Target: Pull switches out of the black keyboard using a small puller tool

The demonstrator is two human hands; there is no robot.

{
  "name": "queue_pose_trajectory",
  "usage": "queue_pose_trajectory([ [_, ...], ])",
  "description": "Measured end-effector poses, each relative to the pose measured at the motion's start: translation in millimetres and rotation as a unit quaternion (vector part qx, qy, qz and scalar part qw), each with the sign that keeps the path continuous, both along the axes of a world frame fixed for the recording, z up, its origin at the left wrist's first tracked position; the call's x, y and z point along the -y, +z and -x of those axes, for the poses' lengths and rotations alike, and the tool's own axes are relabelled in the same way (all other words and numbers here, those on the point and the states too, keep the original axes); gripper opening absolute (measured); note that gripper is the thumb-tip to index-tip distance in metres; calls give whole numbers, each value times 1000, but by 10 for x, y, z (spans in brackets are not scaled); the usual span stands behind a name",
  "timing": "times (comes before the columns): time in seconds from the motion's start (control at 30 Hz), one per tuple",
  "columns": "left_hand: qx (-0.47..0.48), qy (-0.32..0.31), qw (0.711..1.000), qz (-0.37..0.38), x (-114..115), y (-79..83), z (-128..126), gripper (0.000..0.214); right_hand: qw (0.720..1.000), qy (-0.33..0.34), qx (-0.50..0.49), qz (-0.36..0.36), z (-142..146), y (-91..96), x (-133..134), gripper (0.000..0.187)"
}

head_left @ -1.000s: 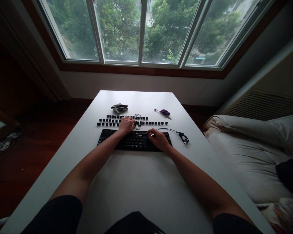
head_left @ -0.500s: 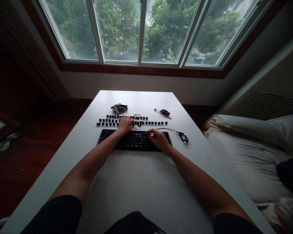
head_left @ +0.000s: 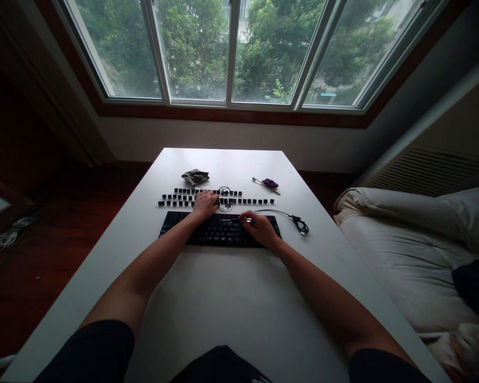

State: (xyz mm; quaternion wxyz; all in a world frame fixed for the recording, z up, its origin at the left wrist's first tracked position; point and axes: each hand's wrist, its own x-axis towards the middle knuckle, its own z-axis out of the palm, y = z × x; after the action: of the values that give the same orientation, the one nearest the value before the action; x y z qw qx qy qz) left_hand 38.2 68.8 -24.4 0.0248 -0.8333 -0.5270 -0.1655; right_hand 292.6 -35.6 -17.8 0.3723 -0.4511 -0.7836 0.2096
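1. Reaching past the keyboard, your left hand rests fingers-down on the loose keycaps lined up behind it; whether it pinches one, you cannot tell.
2. Your right hand pinches a thin metal tool over the keyboard, mid-table.
3. A cable trails right.

Black keyboard and keycaps (purple tool) on white table
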Motion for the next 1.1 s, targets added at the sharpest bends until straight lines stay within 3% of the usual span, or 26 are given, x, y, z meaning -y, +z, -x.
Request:
queue_pose_trajectory([
  [0.37, -2, 2, 1000, 3, -6, -14, 14, 18, 1000, 5, 2, 5, -2, 10, 3, 18],
  [0.77, 37, 23, 999, 1, 126, 90, 140, 17, 1000, 0, -2, 1, -5, -21, -17, 18],
  [0.93, 63, 4, 998, 10, 240, 111, 207, 16, 998, -13, -52, 23, 11, 5, -22, 15],
  [1.1, 79, -8, 997, 22, 374, 117, 242, 17, 982, -16, -158, 99, 26, 59, -31, 23],
])
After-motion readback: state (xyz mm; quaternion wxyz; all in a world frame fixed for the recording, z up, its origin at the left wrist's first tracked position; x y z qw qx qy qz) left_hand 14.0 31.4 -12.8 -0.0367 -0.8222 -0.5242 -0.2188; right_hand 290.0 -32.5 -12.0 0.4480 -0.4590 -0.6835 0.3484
